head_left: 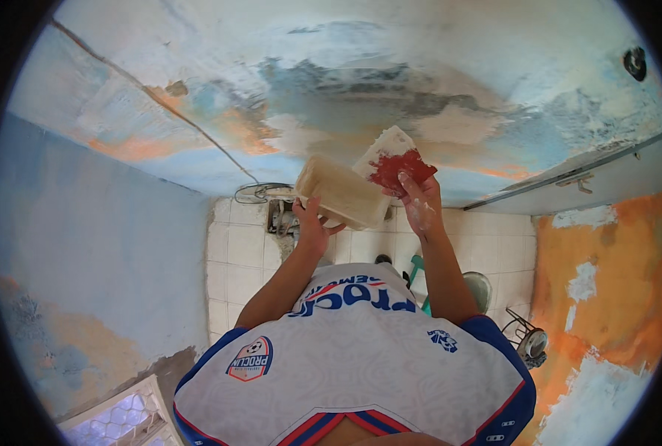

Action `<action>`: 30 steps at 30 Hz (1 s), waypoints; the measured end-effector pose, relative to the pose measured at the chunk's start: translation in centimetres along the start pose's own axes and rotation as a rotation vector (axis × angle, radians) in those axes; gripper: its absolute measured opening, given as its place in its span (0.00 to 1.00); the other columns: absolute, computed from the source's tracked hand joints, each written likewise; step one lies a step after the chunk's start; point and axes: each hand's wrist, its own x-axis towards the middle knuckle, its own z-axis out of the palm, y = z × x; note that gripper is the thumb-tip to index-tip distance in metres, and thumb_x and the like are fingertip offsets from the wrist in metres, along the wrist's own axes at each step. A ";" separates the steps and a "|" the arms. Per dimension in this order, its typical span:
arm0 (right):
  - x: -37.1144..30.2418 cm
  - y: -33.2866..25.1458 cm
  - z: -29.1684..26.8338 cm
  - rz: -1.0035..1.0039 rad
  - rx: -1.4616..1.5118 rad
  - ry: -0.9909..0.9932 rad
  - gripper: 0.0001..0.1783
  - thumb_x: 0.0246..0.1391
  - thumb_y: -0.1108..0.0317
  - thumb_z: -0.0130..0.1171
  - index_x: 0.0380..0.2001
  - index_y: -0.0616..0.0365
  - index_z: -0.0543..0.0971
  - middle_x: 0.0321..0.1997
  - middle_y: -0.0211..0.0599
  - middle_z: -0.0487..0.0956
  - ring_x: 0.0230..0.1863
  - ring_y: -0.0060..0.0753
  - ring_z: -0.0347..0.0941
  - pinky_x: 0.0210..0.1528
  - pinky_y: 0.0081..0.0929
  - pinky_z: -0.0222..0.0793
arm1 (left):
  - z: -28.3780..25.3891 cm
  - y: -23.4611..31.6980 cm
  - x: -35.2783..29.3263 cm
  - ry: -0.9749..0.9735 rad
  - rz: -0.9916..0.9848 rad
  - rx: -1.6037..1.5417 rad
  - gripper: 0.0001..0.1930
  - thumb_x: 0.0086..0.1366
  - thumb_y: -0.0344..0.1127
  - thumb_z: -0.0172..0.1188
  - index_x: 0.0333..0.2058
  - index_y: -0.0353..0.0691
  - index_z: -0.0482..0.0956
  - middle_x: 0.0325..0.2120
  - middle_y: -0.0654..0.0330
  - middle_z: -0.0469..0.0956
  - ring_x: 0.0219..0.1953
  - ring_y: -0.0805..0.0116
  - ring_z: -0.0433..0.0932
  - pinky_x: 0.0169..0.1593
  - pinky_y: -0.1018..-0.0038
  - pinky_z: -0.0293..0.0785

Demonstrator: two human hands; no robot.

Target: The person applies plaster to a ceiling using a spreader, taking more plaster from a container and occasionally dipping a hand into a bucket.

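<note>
My left hand point(312, 229) grips the near left side of a beige rectangular plastic tub point(338, 195), which tilts in front of my chest. Its inside looks smeared with pale paste; how much it holds I cannot tell. In my right hand point(422, 209) is a red putty spreader point(404, 169), its far part coated in thick white putty. The spreader is held at the tub's right end, partly over its rim. White residue marks the fingers and back of my right hand.
A patchy blue, white and orange wall point(390, 89) stands ahead, with a cable point(197, 130) running down it to a coil. On the tiled floor point(245, 245) are a green object point(416, 269) and a caged work lamp point(531, 342). A grey door-like panel point(606, 172) is at right.
</note>
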 end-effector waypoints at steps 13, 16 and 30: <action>1.3 6.7 9.6 -0.185 -0.131 0.206 0.19 0.67 0.72 0.55 0.59 0.64 0.72 0.53 0.42 0.80 0.49 0.35 0.81 0.47 0.34 0.81 | -11.0 8.3 3.9 -0.042 -0.041 -0.007 0.38 0.65 0.59 0.55 0.67 0.57 0.48 0.68 0.53 0.52 0.69 0.46 0.57 0.59 0.33 0.67; 2.2 6.8 9.1 -0.240 -0.089 0.262 0.19 0.67 0.71 0.54 0.59 0.64 0.71 0.53 0.43 0.80 0.50 0.36 0.81 0.48 0.35 0.81 | -13.7 7.9 4.5 -0.097 -0.071 -0.020 0.37 0.65 0.64 0.49 0.68 0.55 0.56 0.66 0.54 0.61 0.67 0.51 0.62 0.59 0.37 0.70; 5.6 2.7 10.3 -0.791 -0.235 0.736 0.19 0.71 0.67 0.47 0.55 0.71 0.75 0.51 0.47 0.80 0.46 0.33 0.79 0.50 0.32 0.79 | -17.0 14.0 0.7 0.011 -0.036 0.022 0.40 0.63 0.67 0.47 0.68 0.50 0.60 0.67 0.52 0.58 0.68 0.47 0.59 0.59 0.34 0.64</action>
